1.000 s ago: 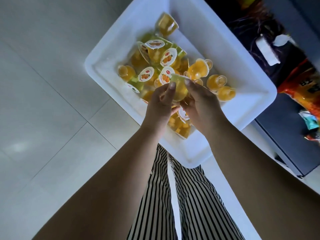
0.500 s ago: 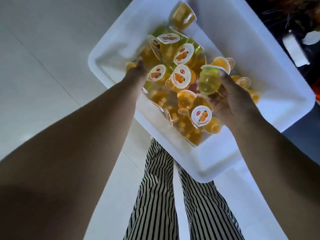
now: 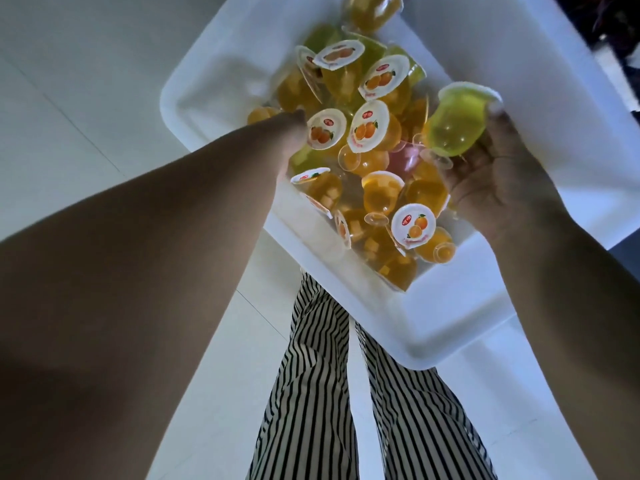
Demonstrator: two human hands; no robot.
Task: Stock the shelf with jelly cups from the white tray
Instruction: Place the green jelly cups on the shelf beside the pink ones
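Now, in the head view, the white tray [image 3: 460, 344] lies on the pale floor [image 3: 86, 133], and its long side runs from lower right to upper left. Inside it is a pile of jelly cups [image 3: 363, 188], mostly orange, pointing in many directions; several show their round lids upward.

The right hand [image 3: 495, 181] holds a green jelly cup [image 3: 457, 123] just above the pile, near the right wall of the tray. This cup is tilted, with the lid toward the upper right and the round bottom toward the lower left.

The left hand [image 3: 291, 129] reaches into the left part of the pile. Its fingers are hidden among the cups, so I cannot tell whether they grip something.

Striped trousers [image 3: 311, 393] show below the tray.
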